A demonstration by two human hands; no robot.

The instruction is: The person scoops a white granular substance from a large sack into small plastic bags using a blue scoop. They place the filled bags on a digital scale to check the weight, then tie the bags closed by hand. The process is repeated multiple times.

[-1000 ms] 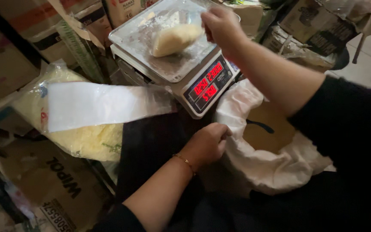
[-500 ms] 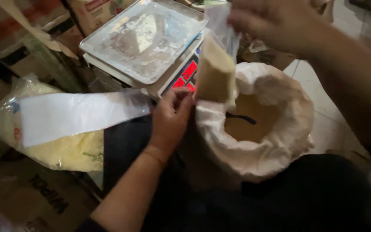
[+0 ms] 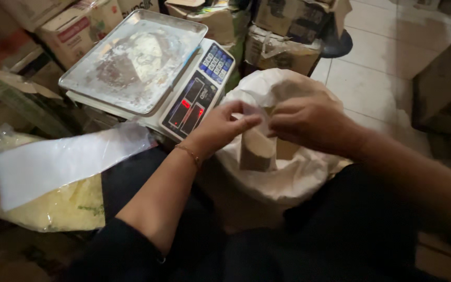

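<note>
Both our hands met over the wide white sack point(image 3: 283, 177): left hand point(image 3: 225, 125) and right hand point(image 3: 309, 122) each had a grip pinched on the small clear plastic bag of pale powder point(image 3: 257, 149), hanging just below. We judged closing its neck came next, needing a firm twist.

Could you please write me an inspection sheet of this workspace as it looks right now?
Surface: tiled floor, partly covered by goods.
Job's things: small clear bag of pale powder held above a big open white sack; scale with dusty empty pan.
Clutter: flat stack of plastic bags on a yellowish filled bag.
Grippers: left hand and right hand both pinch the small bag's top.
Cables: nothing seen.
Surroundings: cardboard boxes stacked behind.
</note>
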